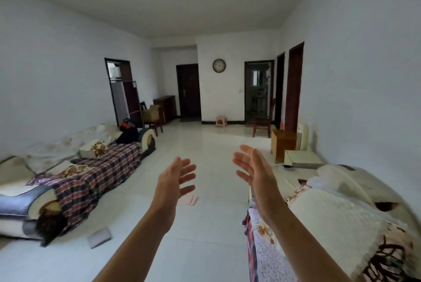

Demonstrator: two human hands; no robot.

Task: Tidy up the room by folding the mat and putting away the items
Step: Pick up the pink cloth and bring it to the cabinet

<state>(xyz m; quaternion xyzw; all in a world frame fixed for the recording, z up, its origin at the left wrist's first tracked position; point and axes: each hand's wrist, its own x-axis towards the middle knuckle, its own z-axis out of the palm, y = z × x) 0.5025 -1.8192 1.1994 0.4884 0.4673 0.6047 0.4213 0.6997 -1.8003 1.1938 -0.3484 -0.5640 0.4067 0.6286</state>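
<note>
Head view: left grip (175,181) and right grip (252,172) were held spread open, empty; a pink item (191,200) was seen on the floor (205,247) just past the left grip, the nearer

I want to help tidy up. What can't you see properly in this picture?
Head view:
- Pink flat thing on the floor: partly behind the left hand, blurred.
- Grey flat rectangle on the floor: too blurred to identify.
- Round dark wall clock: too small to read.
- Cream sofa with patterned covers: cut off by right and bottom edges.
</note>
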